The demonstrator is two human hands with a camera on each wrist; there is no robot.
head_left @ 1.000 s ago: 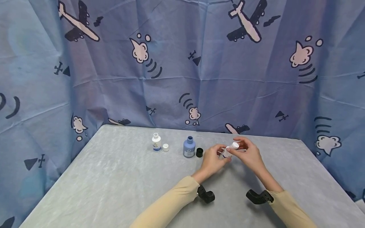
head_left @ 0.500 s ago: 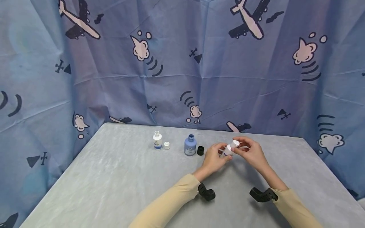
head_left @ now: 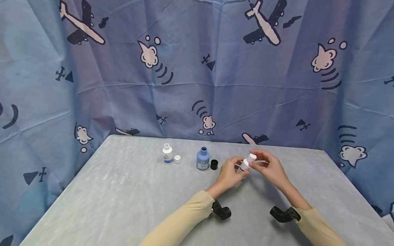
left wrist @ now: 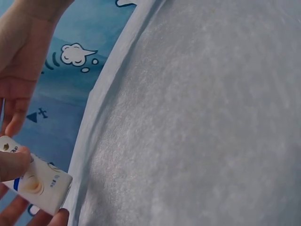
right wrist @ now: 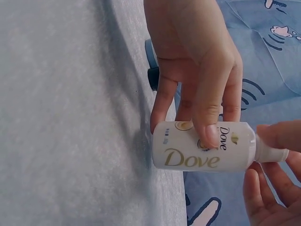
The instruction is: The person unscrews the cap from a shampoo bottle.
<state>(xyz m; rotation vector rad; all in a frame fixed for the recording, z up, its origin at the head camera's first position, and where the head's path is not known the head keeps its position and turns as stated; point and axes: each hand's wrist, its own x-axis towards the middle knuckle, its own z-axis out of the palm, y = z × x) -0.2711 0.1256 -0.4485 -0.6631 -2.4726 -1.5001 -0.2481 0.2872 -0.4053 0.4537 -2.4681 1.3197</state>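
Observation:
My left hand [head_left: 228,173] grips a small white Dove bottle [right wrist: 188,159] above the table's right half, thumb on one face and fingers behind. The bottle is tilted in the head view, its neck end up and to the right. At that end, the thumb and fingers of my right hand [head_left: 272,169] pinch the white cap [right wrist: 275,155]. Part of the bottle is hidden behind the left hand in the head view. The left wrist view shows the bottle's base end, with the left thumb [left wrist: 14,164] lying across its label.
Left of the hands stands a blue bottle [head_left: 202,160], uncapped, with a black cap [head_left: 214,164] beside it. Farther left is an uncapped white bottle [head_left: 167,154] next to a white cap [head_left: 177,159]. A patterned blue curtain [head_left: 184,68] hangs behind the grey table [head_left: 107,191].
The fingers and thumb of my right hand have shifted slightly around the cap. My left hand keeps its hold on the Dove bottle. The head view has moved a little.

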